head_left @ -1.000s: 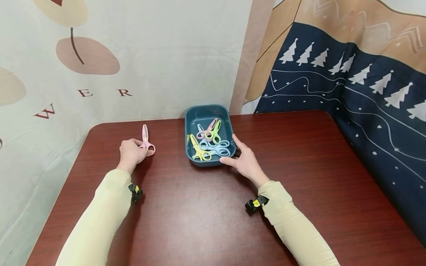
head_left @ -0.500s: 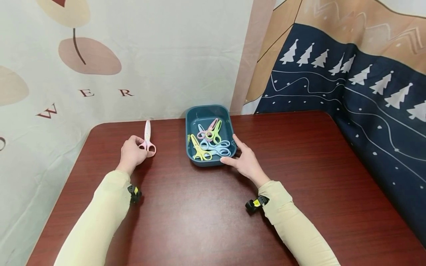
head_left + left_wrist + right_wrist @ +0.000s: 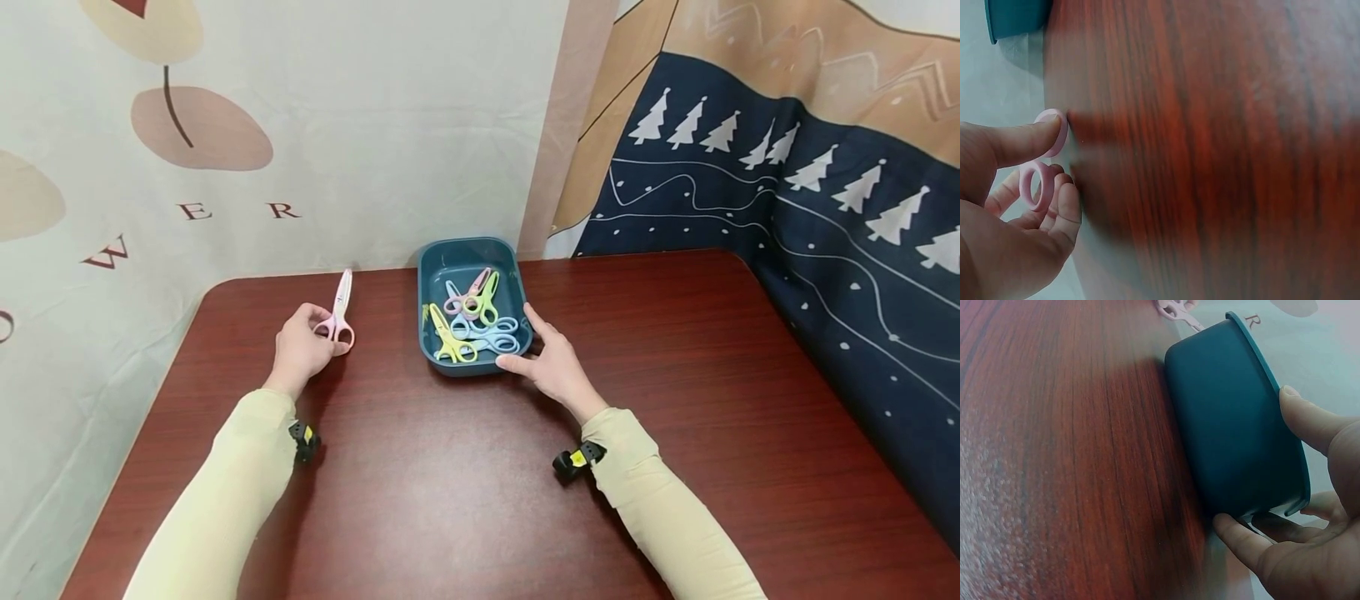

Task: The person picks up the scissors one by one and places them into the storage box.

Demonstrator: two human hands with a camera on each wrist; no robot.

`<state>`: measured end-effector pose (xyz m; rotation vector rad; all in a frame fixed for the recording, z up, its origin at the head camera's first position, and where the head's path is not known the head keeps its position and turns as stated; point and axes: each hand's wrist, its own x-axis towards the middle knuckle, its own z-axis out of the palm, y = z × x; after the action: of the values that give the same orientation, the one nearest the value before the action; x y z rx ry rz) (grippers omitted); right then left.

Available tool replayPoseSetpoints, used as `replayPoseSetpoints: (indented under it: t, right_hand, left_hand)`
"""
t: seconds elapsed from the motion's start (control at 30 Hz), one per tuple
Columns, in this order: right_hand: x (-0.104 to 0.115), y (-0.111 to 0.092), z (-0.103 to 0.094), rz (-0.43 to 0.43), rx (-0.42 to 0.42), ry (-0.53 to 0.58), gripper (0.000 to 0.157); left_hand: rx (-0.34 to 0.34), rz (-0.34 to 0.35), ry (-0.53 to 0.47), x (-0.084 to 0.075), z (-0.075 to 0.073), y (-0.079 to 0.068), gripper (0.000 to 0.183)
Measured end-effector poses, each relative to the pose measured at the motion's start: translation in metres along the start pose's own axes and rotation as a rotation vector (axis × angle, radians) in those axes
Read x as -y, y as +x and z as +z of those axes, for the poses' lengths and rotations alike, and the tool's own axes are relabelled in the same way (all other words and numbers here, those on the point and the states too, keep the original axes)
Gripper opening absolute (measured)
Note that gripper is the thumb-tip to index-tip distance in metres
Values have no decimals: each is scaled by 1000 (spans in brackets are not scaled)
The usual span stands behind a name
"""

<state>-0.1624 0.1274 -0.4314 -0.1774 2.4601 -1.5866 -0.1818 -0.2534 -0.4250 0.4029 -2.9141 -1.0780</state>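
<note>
My left hand (image 3: 302, 348) holds pink scissors (image 3: 342, 302) by the handle loops, blades pointing away toward the wall. In the left wrist view, the thumb touches one pink loop and the fingers lie about the other; the blades are hidden there. To the right is a dark teal plastic bin (image 3: 1229, 419), gripped at its near right corner by my right hand (image 3: 557, 367), thumb at the front and fingers along the right side. Inside the bin lie yellow scissors (image 3: 444, 333), green scissors (image 3: 490, 292), pink scissors (image 3: 477, 285) and blue scissors (image 3: 501, 338), overlapping.
The dark red wooden table (image 3: 435, 500) meets a pale printed cloth (image 3: 390, 125) at its back edge, close behind the bin and the held scissors. A navy cloth with white trees (image 3: 697, 183) hangs at the right.
The held scissors have turned: their blade tips swung to the right and away, and the blade faces now show. The left hand has shifted very slightly right. The right hand and bin have stayed put.
</note>
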Motion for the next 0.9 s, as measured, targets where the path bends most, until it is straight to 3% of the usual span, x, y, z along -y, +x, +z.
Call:
replayPoseSetpoints:
  t: [0.73,0.9]
  right_hand:
    - [0,0,0,-5,7,33,101]
    - [-1,1,0,-4,7,42,101]
  left_hand:
    - [-21,34,-82,2,5,2,54]
    - [4,13,-174,1,6,2,58]
